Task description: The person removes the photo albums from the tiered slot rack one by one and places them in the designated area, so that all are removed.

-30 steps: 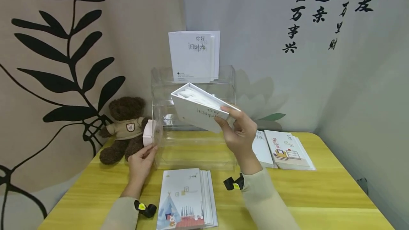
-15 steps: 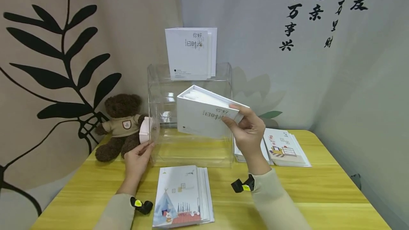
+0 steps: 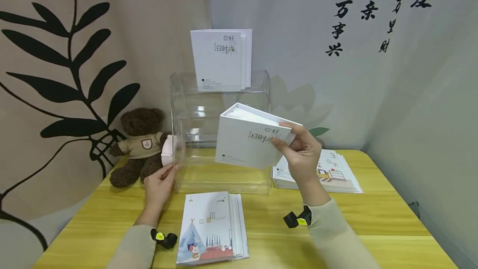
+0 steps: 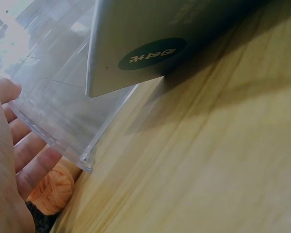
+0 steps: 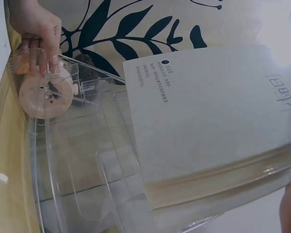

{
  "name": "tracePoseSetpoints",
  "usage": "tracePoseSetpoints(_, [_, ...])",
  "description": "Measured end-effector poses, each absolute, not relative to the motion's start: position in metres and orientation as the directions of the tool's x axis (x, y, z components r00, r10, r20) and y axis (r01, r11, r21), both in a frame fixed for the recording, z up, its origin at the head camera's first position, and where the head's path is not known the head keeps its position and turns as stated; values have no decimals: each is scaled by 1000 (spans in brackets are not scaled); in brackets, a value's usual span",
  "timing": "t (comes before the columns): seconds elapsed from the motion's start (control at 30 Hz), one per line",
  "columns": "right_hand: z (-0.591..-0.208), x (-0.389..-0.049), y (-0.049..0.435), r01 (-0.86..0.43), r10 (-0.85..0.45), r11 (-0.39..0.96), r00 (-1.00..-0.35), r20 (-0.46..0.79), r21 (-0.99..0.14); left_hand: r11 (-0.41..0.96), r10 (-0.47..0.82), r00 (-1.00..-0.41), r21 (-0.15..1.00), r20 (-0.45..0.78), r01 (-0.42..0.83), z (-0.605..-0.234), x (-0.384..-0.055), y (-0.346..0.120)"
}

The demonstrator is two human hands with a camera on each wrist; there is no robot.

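Note:
My right hand (image 3: 306,159) pinches a white hardcover album (image 3: 242,142) by its right end, thumb on the front cover and fingers at the top edge. The album is raised and tilted before the clear acrylic rack (image 3: 239,188), its lettered cover facing me and white pages showing at the top. My left hand (image 3: 158,190) grips the rack's left front edge; the left wrist view shows the thumb on one side of the clear panel (image 4: 72,102) and fingers on the other. Similar white albums (image 3: 216,61) stand on the rack's top tier.
Stacked illustrated albums (image 3: 205,227) lie in front of the rack. More albums (image 3: 336,173) lie to its right. A brown teddy bear (image 3: 140,148) sits at the left beside a pink round object (image 3: 167,150). An orange yarn ball (image 4: 53,191) shows behind the left hand.
My right hand has carried the album to the right and slightly down, turning its cover more towards me. The left hand keeps its hold on the rack. The head view has shifted slightly.

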State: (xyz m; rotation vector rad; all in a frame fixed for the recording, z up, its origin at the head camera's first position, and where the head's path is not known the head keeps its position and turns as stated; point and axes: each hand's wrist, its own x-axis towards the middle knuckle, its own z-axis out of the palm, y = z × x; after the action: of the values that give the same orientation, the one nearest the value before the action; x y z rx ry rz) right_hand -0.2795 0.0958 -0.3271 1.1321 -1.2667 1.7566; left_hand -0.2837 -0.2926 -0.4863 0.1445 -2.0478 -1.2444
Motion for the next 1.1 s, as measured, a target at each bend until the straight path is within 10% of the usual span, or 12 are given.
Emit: tracePoseSetpoints(1.1, [-362, -253, 150, -778, -112, -321, -534, 838, -539, 555, -435, -748, 803, 502, 217, -486, -285, -292])
